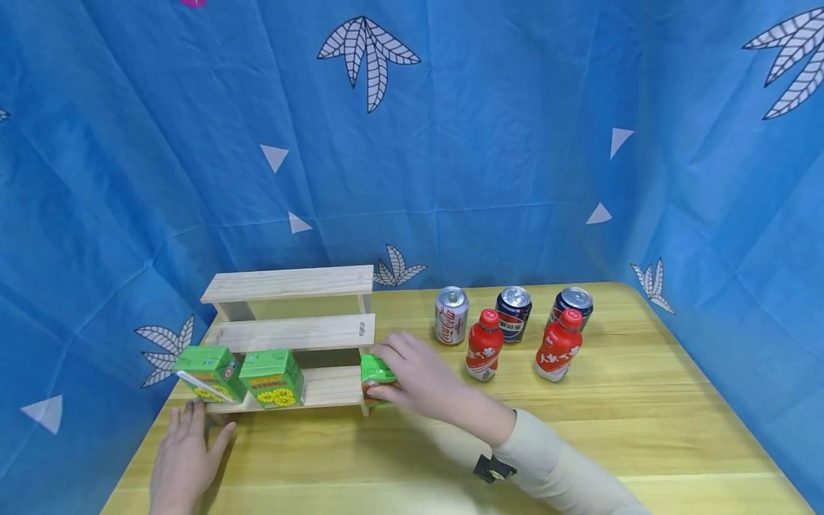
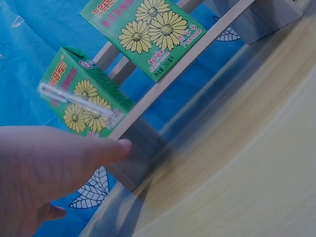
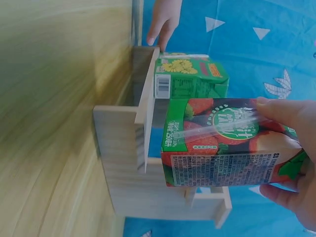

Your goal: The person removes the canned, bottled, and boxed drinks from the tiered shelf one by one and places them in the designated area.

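Note:
My right hand (image 1: pixel 415 375) grips a green juice carton with strawberries on it (image 3: pixel 222 143), at the right end of the lowest shelf of a small wooden rack (image 1: pixel 331 386). In the right wrist view, thumb and fingers pinch the carton's upper end. Two green drink cartons with yellow flowers stand on that lowest shelf: one with a straw (image 1: pixel 209 375) at the left end, another (image 1: pixel 273 379) beside it. My left hand (image 1: pixel 187 458) lies with its fingers spread at the rack's front left corner, its fingertips by the shelf edge, holding nothing.
Right of the rack stand a silver Coca-Cola can (image 1: pixel 451 316), two dark blue cans, one nearer (image 1: pixel 513 315) and one farther right (image 1: pixel 573 304), and two red bottles (image 1: pixel 484 347) (image 1: pixel 558 347). A blue patterned cloth (image 1: pixel 483 143) hangs behind the wooden table (image 1: pixel 644 429).

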Demonstrator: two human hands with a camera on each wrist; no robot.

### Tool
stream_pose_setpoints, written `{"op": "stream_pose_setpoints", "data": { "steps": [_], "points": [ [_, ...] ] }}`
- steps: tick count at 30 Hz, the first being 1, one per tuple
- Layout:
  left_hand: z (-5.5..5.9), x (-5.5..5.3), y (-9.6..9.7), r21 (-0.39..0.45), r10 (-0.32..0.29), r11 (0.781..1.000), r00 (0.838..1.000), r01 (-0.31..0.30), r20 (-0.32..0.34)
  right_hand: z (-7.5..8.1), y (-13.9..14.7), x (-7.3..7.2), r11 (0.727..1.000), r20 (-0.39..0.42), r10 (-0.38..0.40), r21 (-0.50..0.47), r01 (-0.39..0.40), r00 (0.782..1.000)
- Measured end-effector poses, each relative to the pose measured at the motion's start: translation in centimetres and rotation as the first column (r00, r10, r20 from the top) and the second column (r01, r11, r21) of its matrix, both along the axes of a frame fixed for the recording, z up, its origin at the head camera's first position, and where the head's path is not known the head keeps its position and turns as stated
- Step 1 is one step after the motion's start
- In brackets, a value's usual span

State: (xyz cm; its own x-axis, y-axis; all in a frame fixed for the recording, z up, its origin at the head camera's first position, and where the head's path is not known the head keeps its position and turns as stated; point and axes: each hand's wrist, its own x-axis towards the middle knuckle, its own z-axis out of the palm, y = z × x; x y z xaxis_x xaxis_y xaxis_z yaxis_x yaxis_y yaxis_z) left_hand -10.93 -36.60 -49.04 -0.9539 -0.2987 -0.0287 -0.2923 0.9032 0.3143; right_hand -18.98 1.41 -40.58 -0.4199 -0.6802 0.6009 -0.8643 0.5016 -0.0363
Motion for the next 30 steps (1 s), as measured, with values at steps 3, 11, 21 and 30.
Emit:
{"op": "stream_pose_setpoints", "data": {
  "steps": [3, 11, 21, 30],
  "points": [
    [-0.1, 0.0, 0.0, -0.004, 0.005, 1.0, 1.0, -0.005, -0.006, 0.0, 0.9, 0.2, 1.0, -0.014, -0.012, -0.003, 0.012, 1.0],
    [-0.1, -0.2, -0.1, -0.01, 0.011, 1.0, 1.0, -0.01, 0.016, -0.1, 3.7, 0.9, 0.995, 0.025, -0.095, 0.017, 0.095, 0.995],
    [0.0, -0.1, -0.1, 0.011, 0.015, 1.0, 0.999, -0.015, 0.03, -0.5, 7.2, 1.4, 0.989, 0.045, -0.144, 0.016, 0.144, 0.988],
    [-0.1, 0.0, 0.0, 0.001, 0.008, 1.0, 1.0, -0.008, 0.007, -0.3, 10.2, 2.1, 0.985, 0.06, -0.174, 0.031, 0.172, 0.983]
  ]
}}
